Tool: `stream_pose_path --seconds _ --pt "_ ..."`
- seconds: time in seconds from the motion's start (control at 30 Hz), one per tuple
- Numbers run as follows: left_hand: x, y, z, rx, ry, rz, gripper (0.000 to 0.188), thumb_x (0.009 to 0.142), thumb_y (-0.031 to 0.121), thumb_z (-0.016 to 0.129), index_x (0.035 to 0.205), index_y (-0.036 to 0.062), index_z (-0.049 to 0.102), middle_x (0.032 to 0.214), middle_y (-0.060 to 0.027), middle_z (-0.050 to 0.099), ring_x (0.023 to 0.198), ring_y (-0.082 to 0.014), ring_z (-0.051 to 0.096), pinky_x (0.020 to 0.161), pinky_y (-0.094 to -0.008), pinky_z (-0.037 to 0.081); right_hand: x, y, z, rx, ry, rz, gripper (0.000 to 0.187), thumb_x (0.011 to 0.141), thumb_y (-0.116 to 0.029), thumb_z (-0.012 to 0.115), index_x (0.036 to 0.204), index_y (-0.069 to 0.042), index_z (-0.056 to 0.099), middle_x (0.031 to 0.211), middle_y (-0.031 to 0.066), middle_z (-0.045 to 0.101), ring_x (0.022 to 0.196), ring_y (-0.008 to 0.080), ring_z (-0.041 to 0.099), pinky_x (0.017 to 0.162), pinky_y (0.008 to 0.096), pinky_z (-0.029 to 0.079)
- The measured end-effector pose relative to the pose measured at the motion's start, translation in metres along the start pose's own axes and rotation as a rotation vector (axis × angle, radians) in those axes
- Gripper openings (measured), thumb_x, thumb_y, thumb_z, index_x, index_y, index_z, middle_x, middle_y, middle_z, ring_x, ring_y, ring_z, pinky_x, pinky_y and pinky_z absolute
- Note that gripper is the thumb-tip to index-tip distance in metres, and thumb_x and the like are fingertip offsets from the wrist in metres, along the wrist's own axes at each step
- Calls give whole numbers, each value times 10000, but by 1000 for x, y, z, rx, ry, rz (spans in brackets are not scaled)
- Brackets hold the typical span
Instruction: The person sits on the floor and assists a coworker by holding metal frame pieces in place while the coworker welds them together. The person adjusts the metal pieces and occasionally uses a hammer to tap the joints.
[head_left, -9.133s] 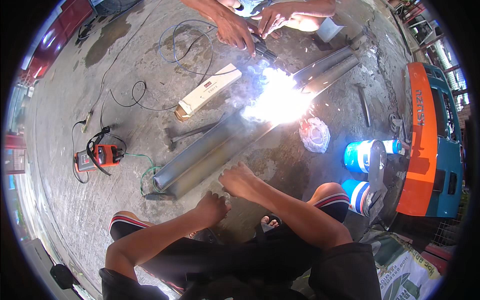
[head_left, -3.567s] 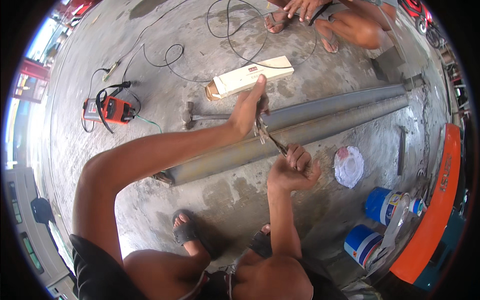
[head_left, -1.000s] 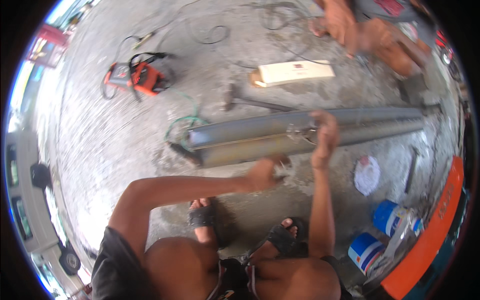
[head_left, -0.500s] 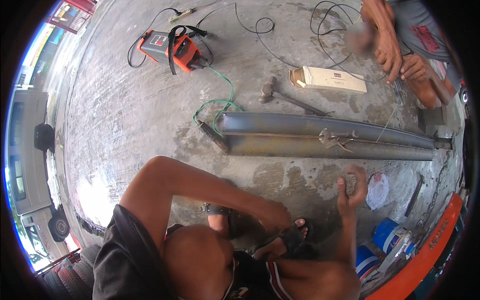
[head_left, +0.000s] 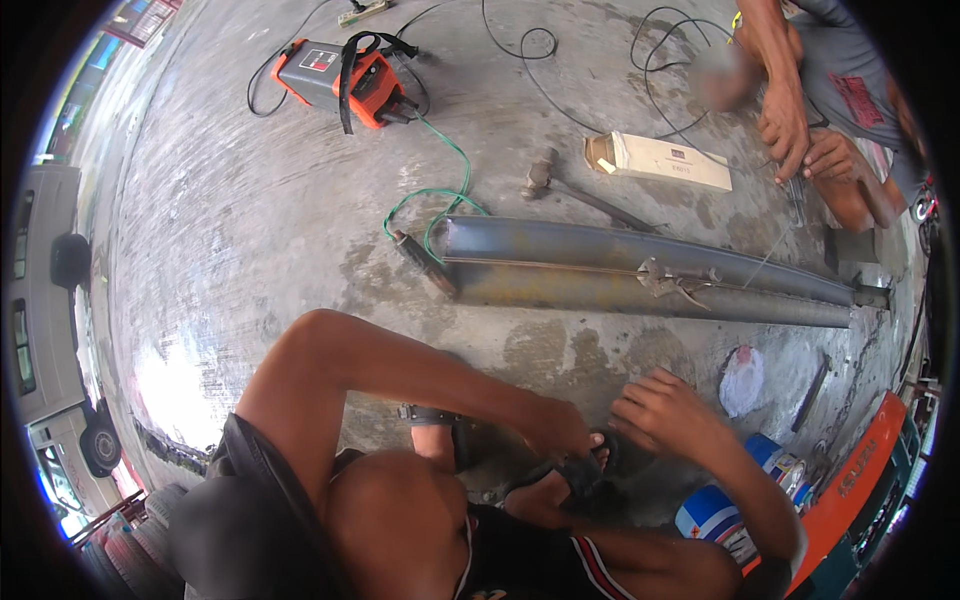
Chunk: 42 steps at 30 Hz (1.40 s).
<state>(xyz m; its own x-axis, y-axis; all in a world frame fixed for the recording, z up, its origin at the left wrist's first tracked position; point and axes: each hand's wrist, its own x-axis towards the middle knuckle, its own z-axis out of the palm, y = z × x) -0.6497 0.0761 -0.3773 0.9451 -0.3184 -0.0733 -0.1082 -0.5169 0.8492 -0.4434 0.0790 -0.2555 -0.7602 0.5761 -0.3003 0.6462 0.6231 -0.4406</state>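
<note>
My left hand [head_left: 562, 430] hangs over my sandalled foot [head_left: 580, 475], its fingers curled together; what they hold, if anything, is hidden. Just right of it, my right hand [head_left: 655, 412] is raised with nothing in it, its fingers stretched out and pointing left. Neither hand touches the long steel beam [head_left: 560, 290] on the floor ahead of me. A rusty metal clamp [head_left: 675, 278] rests on the beam. Against its left end lies a dark handle-shaped piece [head_left: 424, 264] on a green cable [head_left: 466, 175].
Beyond the beam are a hammer [head_left: 545, 180], a long cream box [head_left: 665, 162] and an orange-black welding machine [head_left: 340, 80]. At the far right, a person's hands [head_left: 800, 150] hold a tool with a thin rod. Blue-white cans [head_left: 710, 515] and a white round patch [head_left: 742, 382] lie right.
My right hand has swung left and turned, its bent fingers now stretched toward my left hand. My left hand has barely moved. The whole view has shifted slightly.
</note>
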Motion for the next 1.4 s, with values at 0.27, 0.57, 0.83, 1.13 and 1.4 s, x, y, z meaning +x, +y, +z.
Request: stream_pose_path --seconds 0.27,0.57,0.83,1.13,1.4 --pt "1 3 -9 101 -118 -57 212 838 207 645 982 53 663 889 -155 695 915 -382 687 793 -509 540 3 10 48 -85 -68 28 221 879 -281 690 999 -96 674 930 71 701 981 253 682 934 414 477" --pt "2 6 -12 62 -104 -80 218 816 250 684 882 43 698 831 -144 698 904 -356 693 716 -484 524 -2 10 107 -128 -224 14 207 888 -299 649 1011 -145 714 925 38 714 982 220 705 887 387 490" --pt "-4 2 -3 72 -42 -6 159 755 138 694 881 44 719 853 -170 729 894 -374 716 732 -489 559 -2 17 104 -143 -331 83 244 933 -266 607 1120 -136 694 1048 72 721 1057 242 701 939 420 472" --pt "0 5 -7 108 -102 -74 210 829 239 662 805 41 730 804 -145 719 877 -346 700 760 -485 511 4 16 107 -103 -344 88 216 929 -256 591 1084 -142 691 985 66 727 1074 246 686 943 449 456" --pt "-5 -1 5 117 -45 -32 211 834 241 654 860 42 719 846 -151 721 882 -350 698 775 -484 514 4 20 114 -99 -398 48 380 882 -371 694 1173 -130 653 1066 69 718 1122 261 668 980 475 445"
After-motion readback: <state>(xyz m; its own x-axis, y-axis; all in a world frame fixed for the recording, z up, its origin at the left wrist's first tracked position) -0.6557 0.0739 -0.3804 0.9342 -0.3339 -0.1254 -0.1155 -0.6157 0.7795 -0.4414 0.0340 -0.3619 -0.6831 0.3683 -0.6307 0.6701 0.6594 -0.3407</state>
